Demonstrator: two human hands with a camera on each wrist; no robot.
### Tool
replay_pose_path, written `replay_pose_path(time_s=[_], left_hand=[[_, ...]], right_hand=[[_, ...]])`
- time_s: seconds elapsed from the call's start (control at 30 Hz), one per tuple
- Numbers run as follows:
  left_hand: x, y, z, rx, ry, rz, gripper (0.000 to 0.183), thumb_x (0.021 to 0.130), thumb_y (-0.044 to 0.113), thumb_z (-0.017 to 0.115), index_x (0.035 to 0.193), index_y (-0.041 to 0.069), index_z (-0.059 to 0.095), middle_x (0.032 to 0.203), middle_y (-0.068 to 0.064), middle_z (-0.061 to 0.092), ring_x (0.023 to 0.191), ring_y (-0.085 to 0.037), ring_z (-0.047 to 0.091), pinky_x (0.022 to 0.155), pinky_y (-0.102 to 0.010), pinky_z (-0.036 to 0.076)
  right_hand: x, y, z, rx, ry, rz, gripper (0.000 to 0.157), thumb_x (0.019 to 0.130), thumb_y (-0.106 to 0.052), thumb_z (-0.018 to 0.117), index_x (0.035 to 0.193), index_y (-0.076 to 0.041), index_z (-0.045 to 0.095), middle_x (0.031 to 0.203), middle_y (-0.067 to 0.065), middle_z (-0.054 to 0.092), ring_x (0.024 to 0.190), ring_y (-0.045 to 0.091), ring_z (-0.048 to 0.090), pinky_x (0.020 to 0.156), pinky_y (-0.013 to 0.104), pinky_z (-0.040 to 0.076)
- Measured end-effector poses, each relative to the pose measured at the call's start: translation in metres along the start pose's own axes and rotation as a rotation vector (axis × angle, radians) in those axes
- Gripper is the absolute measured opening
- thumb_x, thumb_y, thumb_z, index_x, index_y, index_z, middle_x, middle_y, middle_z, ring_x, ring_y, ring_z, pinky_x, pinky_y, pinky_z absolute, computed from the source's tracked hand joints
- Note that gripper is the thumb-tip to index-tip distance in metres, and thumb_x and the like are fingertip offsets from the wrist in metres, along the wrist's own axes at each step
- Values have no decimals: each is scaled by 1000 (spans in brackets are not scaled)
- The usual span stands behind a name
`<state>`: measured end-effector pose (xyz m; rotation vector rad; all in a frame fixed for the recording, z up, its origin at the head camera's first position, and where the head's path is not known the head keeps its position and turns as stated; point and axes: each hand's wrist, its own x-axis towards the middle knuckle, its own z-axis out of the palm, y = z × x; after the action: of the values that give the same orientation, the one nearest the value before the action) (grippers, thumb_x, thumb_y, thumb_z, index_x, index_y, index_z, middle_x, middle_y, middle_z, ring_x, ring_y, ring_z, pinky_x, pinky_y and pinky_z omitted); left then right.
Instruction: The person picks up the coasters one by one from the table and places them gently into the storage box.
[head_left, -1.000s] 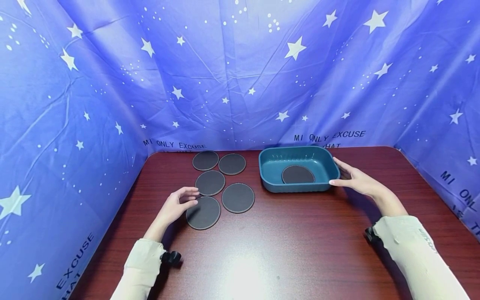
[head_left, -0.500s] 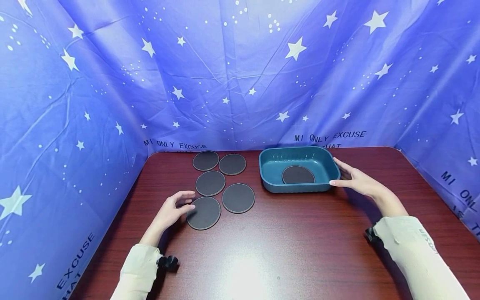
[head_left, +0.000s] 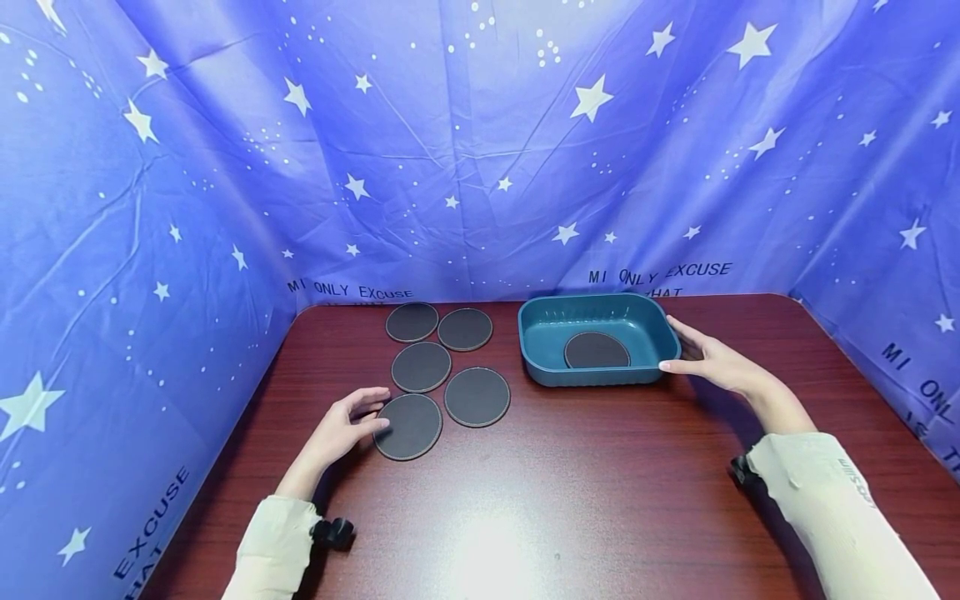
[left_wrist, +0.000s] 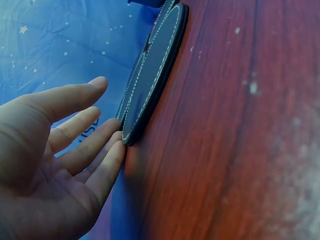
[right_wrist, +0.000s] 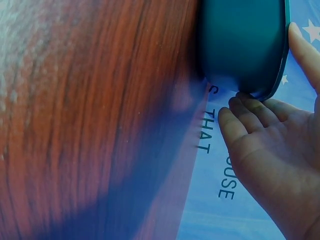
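Note:
My left hand (head_left: 339,429) is at the left edge of the nearest round black coaster (head_left: 408,427), its thumb over the rim and its fingers beyond. In the left wrist view the fingers reach the stitched edge of a coaster (left_wrist: 155,75), while the thumb stays apart from it. On the right, my right hand (head_left: 712,360) touches the right end of a teal rectangular tub (head_left: 592,377), with the thumb at the front corner and fingers farther back. The right wrist view has those fingers fairly straight against the tub's end. One coaster (head_left: 597,351) lies inside the tub.
More black coasters lie flat around the nearest one: one to its right (head_left: 477,397), one behind (head_left: 422,367) and two at the back edge (head_left: 412,322). The dark red wooden table (head_left: 600,483) backs onto a blue starred curtain (head_left: 465,167).
My left hand has drawn back slightly left and toward me along the nearest coaster's edge. The right hand, the tub and the coasters have stayed in place.

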<state>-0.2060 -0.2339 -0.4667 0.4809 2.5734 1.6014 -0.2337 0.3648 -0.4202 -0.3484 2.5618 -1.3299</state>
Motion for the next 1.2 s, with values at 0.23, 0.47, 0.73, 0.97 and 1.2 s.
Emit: replay_pose_path(time_s=[0.23,0.47,0.73,0.97,1.2], left_hand=[[-3,-1,2,-7,-26,-5,53,85,2,75,133,-8,54,137,-29,57,127,-41,54,107,-46,48],[-7,-3,0,44,-102,5,62,85,7,77,140,-5,49,138,-28,56,131,-45,50,113,-56,37],[-11,-4,1,114,-166,88,75,82,10,81,145,-4,43,148,-25,47,137,-43,43,118,-31,37],[-12,0,5,313,-164,121,77,80,19,83,146,3,46,153,-23,40,136,-42,39,110,-46,42],[-12,4,9,398,-158,96,82,75,19,85,146,5,47,154,-23,39,137,-46,35,107,-65,35]], right_hand=[[0,0,0,-4,2,-2,94,95,-19,67,160,-4,1,164,29,7,148,52,12,89,-8,27],[1,0,0,-1,1,5,93,95,-20,67,160,-4,1,164,29,8,148,52,13,89,-7,28],[1,2,0,-6,1,10,94,95,-20,67,160,-6,1,165,28,8,148,52,13,87,-8,27],[1,4,0,14,-3,5,94,95,-19,66,160,-7,0,165,27,7,148,52,12,88,-7,28],[1,5,0,32,-9,-1,94,95,-18,66,160,-7,-1,165,27,6,148,52,11,89,-7,29]])
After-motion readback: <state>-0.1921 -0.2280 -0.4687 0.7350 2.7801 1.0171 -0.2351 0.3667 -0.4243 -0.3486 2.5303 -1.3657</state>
